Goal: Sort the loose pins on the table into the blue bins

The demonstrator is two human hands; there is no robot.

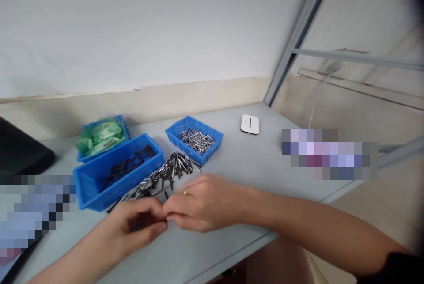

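Observation:
My left hand [141, 226] and my right hand [203, 204] meet low over the table, fingertips touching. The thumb and fingers of each are drawn together in a pinch around something small and dark, mostly hidden between them. A ring sits on a right finger. Just beyond the hands spreads a loose pile of slim metal rods [177, 164], some silver and some dark. Behind it, a long blue bin [89, 182] holds dark, screw-like pieces [129, 164]. A smaller blue bin [212, 151] contains short silver pins [198, 140].
Another blue bin [124, 127] at back left holds green plastic bags [102, 136]. A white square device [250, 124] lies toward the back right. A dark object [20, 151] stands at left. Blurred patches cover things on both sides. A metal post [294, 45] rises at the table's right corner.

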